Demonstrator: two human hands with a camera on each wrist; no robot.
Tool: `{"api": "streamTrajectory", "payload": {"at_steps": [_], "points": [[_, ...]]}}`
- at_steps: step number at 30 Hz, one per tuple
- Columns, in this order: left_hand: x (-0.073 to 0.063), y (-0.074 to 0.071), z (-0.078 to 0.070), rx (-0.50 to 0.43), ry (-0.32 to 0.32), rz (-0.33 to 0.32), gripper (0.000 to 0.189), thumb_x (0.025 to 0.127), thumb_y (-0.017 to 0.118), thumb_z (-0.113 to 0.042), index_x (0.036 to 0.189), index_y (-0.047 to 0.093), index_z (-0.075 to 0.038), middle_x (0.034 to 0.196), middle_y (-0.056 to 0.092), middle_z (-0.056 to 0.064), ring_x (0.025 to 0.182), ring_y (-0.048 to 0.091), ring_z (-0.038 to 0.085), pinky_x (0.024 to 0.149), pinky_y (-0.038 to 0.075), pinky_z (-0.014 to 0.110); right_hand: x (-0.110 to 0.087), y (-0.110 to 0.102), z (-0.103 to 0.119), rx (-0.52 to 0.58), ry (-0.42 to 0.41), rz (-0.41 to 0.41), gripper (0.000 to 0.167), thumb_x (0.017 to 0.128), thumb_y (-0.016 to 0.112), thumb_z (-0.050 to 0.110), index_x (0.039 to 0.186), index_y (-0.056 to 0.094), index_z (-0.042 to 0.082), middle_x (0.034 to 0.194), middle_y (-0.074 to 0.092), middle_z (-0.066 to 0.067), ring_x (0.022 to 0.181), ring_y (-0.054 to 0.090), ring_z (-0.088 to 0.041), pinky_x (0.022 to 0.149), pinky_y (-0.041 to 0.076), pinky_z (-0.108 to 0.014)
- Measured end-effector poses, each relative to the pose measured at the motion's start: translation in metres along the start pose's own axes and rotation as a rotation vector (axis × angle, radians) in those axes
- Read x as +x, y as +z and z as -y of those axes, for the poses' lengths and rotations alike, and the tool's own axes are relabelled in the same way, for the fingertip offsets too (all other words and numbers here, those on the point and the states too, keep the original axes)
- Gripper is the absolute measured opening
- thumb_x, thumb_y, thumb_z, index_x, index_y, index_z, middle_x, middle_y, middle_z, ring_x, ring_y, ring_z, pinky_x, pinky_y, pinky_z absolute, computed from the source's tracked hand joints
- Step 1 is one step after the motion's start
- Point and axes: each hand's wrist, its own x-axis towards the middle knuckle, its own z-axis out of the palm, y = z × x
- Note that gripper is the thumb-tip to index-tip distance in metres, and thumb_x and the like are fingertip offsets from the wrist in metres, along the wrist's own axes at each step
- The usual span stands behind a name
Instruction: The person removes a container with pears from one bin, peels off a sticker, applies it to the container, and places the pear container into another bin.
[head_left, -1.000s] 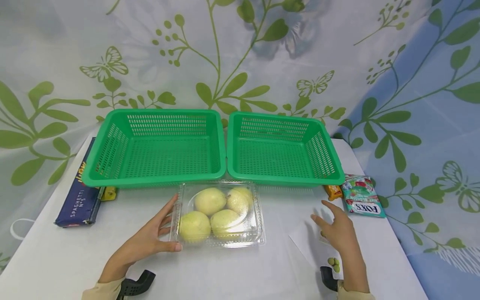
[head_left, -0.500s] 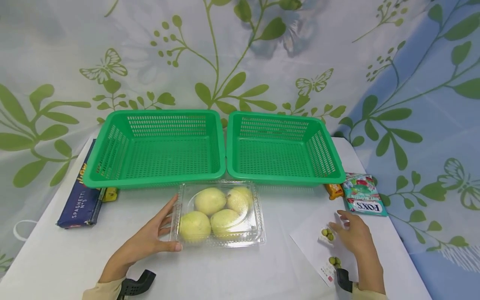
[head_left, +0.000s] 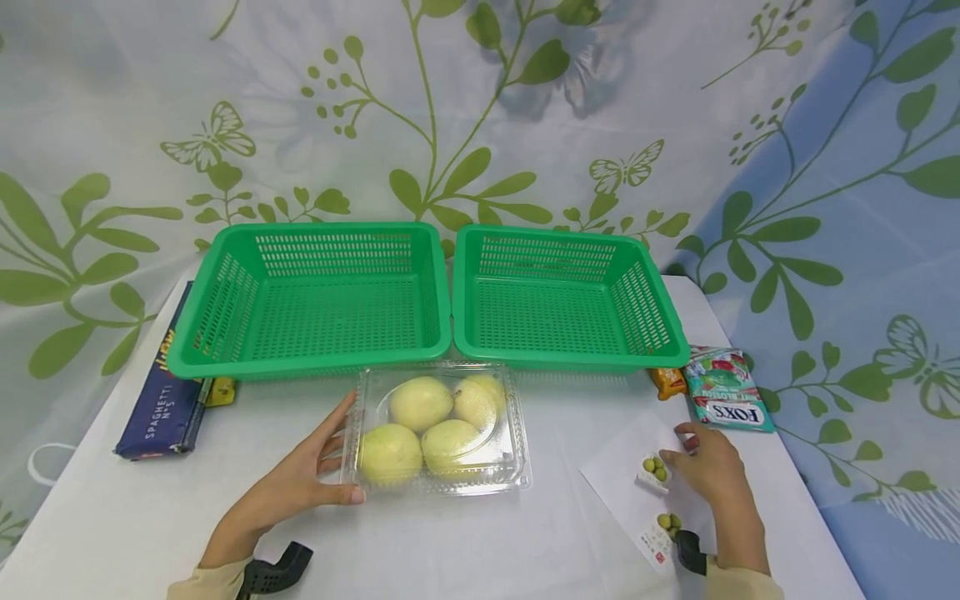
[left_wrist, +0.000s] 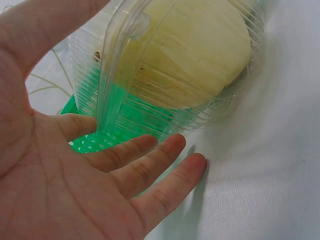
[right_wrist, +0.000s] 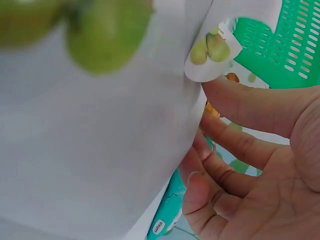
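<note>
A clear plastic clamshell box (head_left: 517,450) holds several pale yellow fruits (head_left: 422,403). At its left side is my left hand (head_left: 300,475), fingers spread along the wall and thumb at the front corner. The left wrist view shows these fingers (left_wrist: 165,155) straight beside the ridged plastic. On the right lies a white sheet-like item (head_left: 618,483) printed with small green fruits. My right hand (head_left: 712,467) is at its right edge, fingers loosely bent. In the right wrist view the thumb is right at a curled bit of the white item (right_wrist: 110,150), with a gap between thumb and forefinger.
Two green baskets (head_left: 315,367) (head_left: 562,360) stand side by side at the back. A blue spaghetti pack (head_left: 157,417) and a small yellow item (head_left: 221,392) lie left. A Fox's candy bag (head_left: 727,392) and an orange packet (head_left: 667,382) lie right.
My right hand has moved right and down from above the white item to its right edge, uncovering the printed fruits. The left hand and the clear box have stayed in place.
</note>
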Motion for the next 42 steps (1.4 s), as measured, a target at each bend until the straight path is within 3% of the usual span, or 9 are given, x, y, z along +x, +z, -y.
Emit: {"api": "streamTrajectory", "payload": {"at_steps": [4, 9, 14, 20, 21, 27, 32, 38, 42], "points": [[-0.001, 0.0, 0.001, -0.007, 0.008, -0.001, 0.124, 0.077, 0.086, -0.01, 0.163, -0.001, -0.032, 0.163, 0.004, 0.036, 0.142, 0.031, 0.059, 0.1, 0.047, 0.013, 0.005, -0.003, 0.002, -0.001, 0.002, 0.023, 0.055, 0.092, 0.072, 0.023, 0.131, 0.051, -0.007, 0.117, 0.057, -0.031, 0.098, 0.053, -0.04, 0.08, 0.052, -0.048], [-0.001, 0.0, 0.0, -0.016, -0.009, 0.005, 0.123, 0.079, 0.085, -0.011, 0.162, -0.002, -0.035, 0.164, 0.002, 0.034, 0.142, 0.031, 0.059, 0.102, 0.05, 0.02, 0.012, -0.001, 0.006, -0.025, -0.057, 0.024, 0.048, 0.092, 0.07, 0.02, 0.125, 0.054, -0.01, 0.11, 0.059, -0.028, 0.095, 0.053, -0.037, 0.082, 0.053, -0.049], [-0.001, -0.002, -0.002, -0.015, -0.026, 0.035, 0.121, 0.081, 0.084, -0.012, 0.162, -0.003, -0.035, 0.165, 0.001, 0.033, 0.142, 0.031, 0.059, 0.106, 0.052, 0.042, 0.018, 0.004, 0.019, -0.053, -0.162, 0.028, 0.034, 0.095, 0.065, 0.017, 0.117, 0.061, -0.008, 0.099, 0.062, -0.021, 0.088, 0.053, -0.031, 0.077, 0.05, -0.045], [0.0, -0.002, -0.003, -0.007, -0.025, 0.024, 0.12, 0.08, 0.085, -0.014, 0.162, 0.0, -0.034, 0.165, 0.004, 0.033, 0.143, 0.032, 0.058, 0.105, 0.052, 0.033, 0.031, 0.012, 0.048, -0.024, -0.323, -0.054, 0.024, 0.096, 0.063, 0.015, 0.11, 0.064, -0.005, 0.098, 0.067, -0.021, 0.084, 0.058, -0.03, 0.073, 0.05, -0.045], [0.0, -0.002, -0.003, -0.008, -0.025, 0.021, 0.12, 0.08, 0.085, -0.013, 0.163, 0.0, -0.034, 0.165, 0.004, 0.033, 0.143, 0.032, 0.058, 0.105, 0.051, 0.032, 0.034, 0.014, 0.053, -0.02, -0.343, -0.067, 0.024, 0.096, 0.064, 0.014, 0.109, 0.065, -0.006, 0.099, 0.068, -0.022, 0.085, 0.059, -0.031, 0.075, 0.052, -0.047], [-0.001, -0.001, -0.002, -0.014, -0.037, 0.027, 0.12, 0.081, 0.084, -0.014, 0.162, -0.001, -0.035, 0.165, 0.004, 0.033, 0.143, 0.031, 0.059, 0.108, 0.048, 0.052, 0.045, 0.027, 0.074, 0.009, -0.391, -0.066, 0.025, 0.095, 0.065, 0.009, 0.116, 0.066, -0.005, 0.119, 0.066, -0.026, 0.115, 0.06, -0.046, 0.097, 0.05, -0.061], [-0.001, 0.0, -0.001, -0.027, -0.06, 0.025, 0.119, 0.081, 0.085, -0.016, 0.163, 0.0, -0.034, 0.165, 0.004, 0.032, 0.144, 0.031, 0.058, 0.109, 0.048, 0.053, 0.042, 0.029, 0.079, 0.031, -0.43, -0.069, 0.034, 0.098, 0.061, 0.01, 0.129, 0.063, -0.001, 0.131, 0.061, -0.027, 0.124, 0.056, -0.049, 0.102, 0.048, -0.063], [-0.003, -0.001, -0.002, -0.03, -0.044, 0.026, 0.121, 0.08, 0.085, -0.015, 0.163, -0.001, -0.033, 0.164, 0.003, 0.035, 0.142, 0.032, 0.06, 0.107, 0.048, 0.056, 0.026, 0.023, 0.075, 0.047, -0.438, 0.044, 0.039, 0.098, 0.066, 0.026, 0.129, 0.063, 0.003, 0.116, 0.065, -0.019, 0.106, 0.061, -0.036, 0.086, 0.055, -0.049], [-0.003, -0.001, -0.001, -0.022, -0.036, 0.02, 0.12, 0.081, 0.085, -0.015, 0.163, -0.002, -0.033, 0.164, 0.004, 0.035, 0.141, 0.032, 0.06, 0.107, 0.048, 0.056, 0.018, 0.023, 0.071, 0.046, -0.449, 0.137, 0.042, 0.095, 0.068, 0.037, 0.125, 0.066, 0.008, 0.112, 0.066, -0.011, 0.101, 0.058, -0.025, 0.081, 0.052, -0.039]]}}
